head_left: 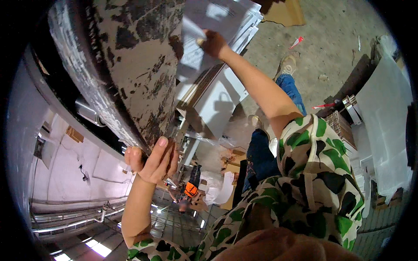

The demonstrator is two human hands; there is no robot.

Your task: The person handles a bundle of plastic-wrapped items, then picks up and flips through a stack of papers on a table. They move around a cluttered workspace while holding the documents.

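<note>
My left hand [154, 163] is closed around the lower corner of a worn panel [143, 82], beige with dark patches and a chipped whitish edge. Farther off, my right hand [214, 45] pinches the edge of a white sheet [191, 35], which curls up near the panel. Its fingertips are partly hidden. Beneath that sheet lies a stack of flat white sheets [246, 30] with uneven edges. More white boards with brown edges [217, 102] are beside the panel, with shadows across them.
A metal cylinder [89, 113] sits left of the panel. Brown cardboard [287, 12] and red-and-white scraps [297, 42] lie on the concrete floor. Another person in an orange vest [190, 189] is in the background, near boxes. Large sheets wrapped in clear plastic [383, 126] stand at right.
</note>
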